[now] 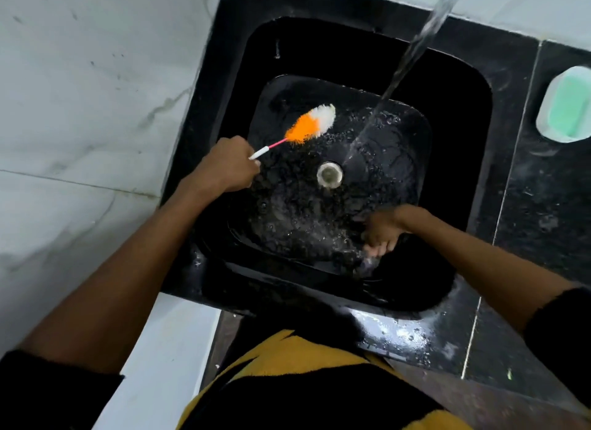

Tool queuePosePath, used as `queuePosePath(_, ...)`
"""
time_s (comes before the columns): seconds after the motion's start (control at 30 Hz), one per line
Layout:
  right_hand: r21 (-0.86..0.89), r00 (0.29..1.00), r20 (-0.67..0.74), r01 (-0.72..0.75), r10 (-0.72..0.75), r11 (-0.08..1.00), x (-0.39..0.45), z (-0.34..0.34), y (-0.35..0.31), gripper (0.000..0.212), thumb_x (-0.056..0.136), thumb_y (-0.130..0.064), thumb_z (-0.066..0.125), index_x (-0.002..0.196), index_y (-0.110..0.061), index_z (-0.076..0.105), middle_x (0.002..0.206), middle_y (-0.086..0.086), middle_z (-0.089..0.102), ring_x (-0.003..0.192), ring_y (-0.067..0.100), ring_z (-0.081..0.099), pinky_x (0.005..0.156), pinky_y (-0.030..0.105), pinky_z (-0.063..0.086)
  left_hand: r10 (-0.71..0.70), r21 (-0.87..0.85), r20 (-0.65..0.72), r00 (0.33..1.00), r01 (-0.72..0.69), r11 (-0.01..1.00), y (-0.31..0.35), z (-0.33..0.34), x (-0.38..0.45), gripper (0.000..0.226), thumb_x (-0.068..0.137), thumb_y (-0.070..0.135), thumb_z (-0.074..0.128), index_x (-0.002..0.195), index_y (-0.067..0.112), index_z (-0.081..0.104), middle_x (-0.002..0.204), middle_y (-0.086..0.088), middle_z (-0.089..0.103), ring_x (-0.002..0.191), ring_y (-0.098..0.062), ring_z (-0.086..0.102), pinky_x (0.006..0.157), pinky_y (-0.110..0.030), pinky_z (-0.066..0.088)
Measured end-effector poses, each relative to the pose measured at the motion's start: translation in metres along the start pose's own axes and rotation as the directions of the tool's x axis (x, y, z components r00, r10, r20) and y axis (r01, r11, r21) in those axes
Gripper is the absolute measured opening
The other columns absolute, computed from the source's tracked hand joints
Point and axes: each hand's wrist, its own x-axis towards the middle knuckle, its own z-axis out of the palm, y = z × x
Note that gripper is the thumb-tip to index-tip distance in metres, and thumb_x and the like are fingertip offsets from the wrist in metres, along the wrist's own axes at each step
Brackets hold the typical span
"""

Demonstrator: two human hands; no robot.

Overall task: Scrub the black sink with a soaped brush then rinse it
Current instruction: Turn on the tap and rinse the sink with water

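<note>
Right hand sits low in the black sink, lower right of centre, fingers curled down touching the wet basin floor, holding nothing I can make out. Left hand, fingers wrapped round the brush handle, bristles above the drain. Water stream pours from upper right.

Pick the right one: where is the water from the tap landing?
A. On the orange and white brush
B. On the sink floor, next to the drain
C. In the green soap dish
B. The water stream hits the floor of the black sink just right of the drain, away from the brush held up by the left hand.
</note>
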Motion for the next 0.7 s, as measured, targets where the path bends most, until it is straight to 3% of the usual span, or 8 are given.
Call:
queuePosePath(0.07, -0.126, 0.948, -0.316, -0.01, -0.031, 0.992, -0.003, -0.011, 0.005, 0.014, 0.092, -0.019, 0.056, 0.077, -0.019, 0.058, 0.084, 0.006, 0.068, 0.078, 0.022, 0.064, 0.059, 0.019, 0.043, -0.01, -0.036, 0.016, 1.0, 0.011, 0.999, 0.0, 0.005, -0.004, 0.026, 0.086, 0.027, 0.063, 0.071, 0.007, 0.07, 0.067, -0.012, 0.07, 0.072, -0.031, 0.068, 0.071, -0.038, 0.056)
queuePosePath(0.13, 0.361, 0.882, -0.469, 0.225, -0.032, 0.905, -0.002, -0.038, 0.004, 0.021, 0.094, -0.01, 0.048, 0.078, -0.008, 0.061, 0.084, 0.014, 0.072, 0.072, 0.026, 0.067, 0.062, 0.024, 0.05, -0.02, -0.066, 0.035, 0.999, 0.022, 0.998, 0.001, 0.011, -0.011, 0.025, 0.086, 0.027, 0.063, 0.074, 0.007, 0.072, 0.063, -0.01, 0.069, 0.07, -0.029, 0.068, 0.071, -0.038, 0.057)
queuePosePath(0.17, 0.612, 0.865, -0.502, 0.336, 0.023, 0.716, -0.002, -0.051, 0.001, 0.022, 0.095, -0.004, 0.045, 0.078, -0.005, 0.06, 0.077, 0.014, 0.07, 0.067, 0.024, 0.066, 0.059, 0.026, 0.053, -0.024, -0.077, 0.048, 0.999, 0.028, 0.997, 0.001, 0.014, -0.016, 0.025, 0.086, 0.026, 0.062, 0.075, 0.007, 0.073, 0.062, -0.009, 0.069, 0.069, -0.028, 0.068, 0.071, -0.037, 0.057)
queuePosePath(0.23, 0.786, 0.861, -0.509, 0.46, 0.01, 0.412, -0.012, -0.076, -0.012, 0.025, 0.097, -0.002, 0.038, 0.08, -0.01, 0.054, 0.069, 0.006, 0.057, 0.063, 0.018, 0.055, 0.056, 0.024, 0.051, -0.036, -0.093, 0.067, 0.997, 0.042, 0.995, 0.001, 0.022, -0.026, 0.026, 0.088, 0.025, 0.061, 0.073, 0.007, 0.072, 0.059, -0.006, 0.068, 0.064, -0.024, 0.067, 0.063, -0.032, 0.053)
queuePosePath(0.43, 0.869, 0.87, -0.492, 0.492, -0.017, 0.04, -0.001, -0.106, -0.055, 0.028, 0.101, -0.015, 0.027, 0.081, -0.015, 0.048, 0.069, 0.003, 0.049, 0.054, 0.013, 0.046, 0.046, 0.023, 0.041, -0.1, -0.226, 0.087, 0.991, 0.117, 0.967, -0.001, 0.04, -0.059, 0.023, 0.093, 0.021, 0.06, 0.077, 0.011, 0.073, 0.057, -0.005, 0.067, 0.047, -0.013, 0.058, 0.05, -0.022, 0.04)
queuePosePath(0.53, 0.88, 0.877, -0.451, 0.468, -0.163, 0.082, 0.003, -0.097, -0.059, 0.026, 0.1, -0.012, 0.029, 0.078, -0.015, 0.043, 0.065, 0.003, 0.046, 0.053, 0.015, 0.046, 0.043, 0.024, 0.04, -0.127, -0.236, 0.084, 0.988, 0.144, 0.961, -0.004, 0.046, -0.071, 0.023, 0.092, 0.02, 0.06, 0.074, 0.012, 0.072, 0.056, -0.005, 0.067, 0.049, -0.017, 0.06, 0.051, -0.026, 0.045)
queuePosePath(0.6, 0.858, 0.863, -0.382, 0.464, -0.331, 0.22, -0.001, -0.083, -0.05, 0.019, 0.097, -0.008, 0.036, 0.08, -0.01, 0.045, 0.073, 0.006, 0.049, 0.06, 0.016, 0.052, 0.05, 0.025, 0.047, -0.136, -0.226, 0.081, 0.987, 0.151, 0.962, -0.006, 0.049, -0.077, 0.022, 0.091, 0.021, 0.06, 0.074, 0.012, 0.072, 0.054, -0.004, 0.067, 0.054, -0.022, 0.063, 0.056, -0.03, 0.049)
queuePosePath(0.7, 0.679, 0.922, -0.081, 0.329, -0.378, 0.656, -0.002, -0.049, -0.017, 0.022, 0.097, -0.008, 0.043, 0.1, 0.007, 0.058, 0.096, 0.016, 0.068, 0.085, 0.027, 0.068, 0.077, 0.033, 0.056, -0.132, -0.183, 0.076, 0.988, 0.144, 0.972, -0.009, 0.053, -0.085, 0.02, 0.089, 0.021, 0.061, 0.075, 0.011, 0.072, 0.058, -0.008, 0.067, 0.058, -0.026, 0.064, 0.059, -0.033, 0.051)
